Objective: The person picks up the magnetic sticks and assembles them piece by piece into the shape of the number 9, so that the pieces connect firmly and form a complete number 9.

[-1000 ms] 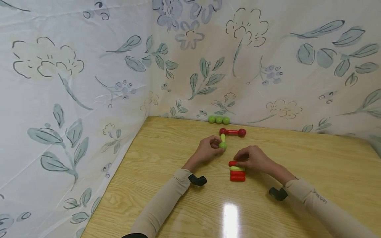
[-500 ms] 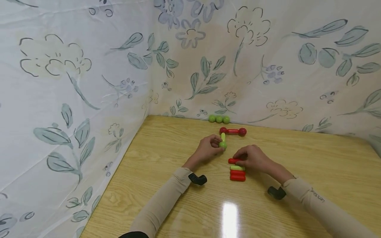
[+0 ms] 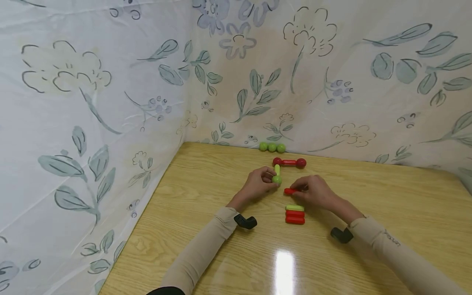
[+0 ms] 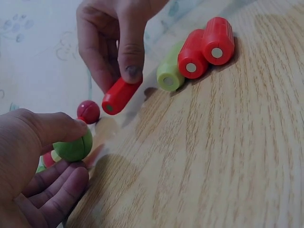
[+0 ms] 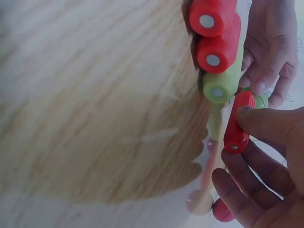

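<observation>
My left hand [image 3: 258, 183] pinches a green magnetic ball [image 4: 72, 149] between thumb and fingers. From that ball a yellow-green stick [image 3: 277, 169] runs away from me to a dark red ball at the left end of a red stick [image 3: 289, 162]; another dark red ball [image 3: 301, 163] caps its right end. In my right hand [image 3: 317, 191] a loose red magnetic stick [image 4: 121, 97] is pinched by thumb and fingers, one end pointing left, just nearer me than the green ball. A pale magnet disc shows on its end in the right wrist view [image 5: 239, 124].
Nearer me, a yellow-green stick [image 3: 295, 208] and two red sticks [image 3: 295, 217] lie side by side on the wooden table [image 3: 206, 172]. Three green balls [image 3: 272, 147] stand in a line at the back, by the floral cloth [image 3: 332, 82].
My right hand has taken the red stick off the far side of the stick row and moved it away from me, towards the green ball. My left hand stays in place.
</observation>
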A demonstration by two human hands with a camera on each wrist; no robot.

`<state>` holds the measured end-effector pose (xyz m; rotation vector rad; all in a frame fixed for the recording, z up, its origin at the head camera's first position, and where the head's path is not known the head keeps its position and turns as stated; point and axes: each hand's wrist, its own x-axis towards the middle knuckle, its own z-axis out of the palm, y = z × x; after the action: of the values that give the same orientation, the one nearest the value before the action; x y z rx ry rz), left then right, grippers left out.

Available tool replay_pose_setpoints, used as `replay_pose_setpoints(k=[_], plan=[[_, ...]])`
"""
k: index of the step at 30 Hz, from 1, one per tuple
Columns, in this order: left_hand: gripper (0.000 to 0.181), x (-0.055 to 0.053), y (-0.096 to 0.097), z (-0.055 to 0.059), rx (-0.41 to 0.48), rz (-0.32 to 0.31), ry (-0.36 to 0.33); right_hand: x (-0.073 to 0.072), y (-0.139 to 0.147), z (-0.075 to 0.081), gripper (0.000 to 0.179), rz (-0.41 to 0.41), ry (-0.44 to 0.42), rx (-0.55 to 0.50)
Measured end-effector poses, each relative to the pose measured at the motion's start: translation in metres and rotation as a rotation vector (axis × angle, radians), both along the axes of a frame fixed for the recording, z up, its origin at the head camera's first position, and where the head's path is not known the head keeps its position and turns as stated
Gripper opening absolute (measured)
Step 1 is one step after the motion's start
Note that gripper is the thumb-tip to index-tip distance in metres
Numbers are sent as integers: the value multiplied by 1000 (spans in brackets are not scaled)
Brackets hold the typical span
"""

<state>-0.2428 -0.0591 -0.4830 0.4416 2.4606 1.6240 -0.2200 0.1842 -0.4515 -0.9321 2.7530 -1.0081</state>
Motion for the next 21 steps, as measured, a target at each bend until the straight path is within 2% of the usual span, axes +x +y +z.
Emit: replay_pose_setpoints(k=[7, 21], plan=[[28, -1, 0, -1, -9, -13, 14, -3, -1, -4, 13, -60, 39, -1], [28, -1, 0, -3, -34, -12, 12, -10, -7, -4, 16, -91, 72, 2]])
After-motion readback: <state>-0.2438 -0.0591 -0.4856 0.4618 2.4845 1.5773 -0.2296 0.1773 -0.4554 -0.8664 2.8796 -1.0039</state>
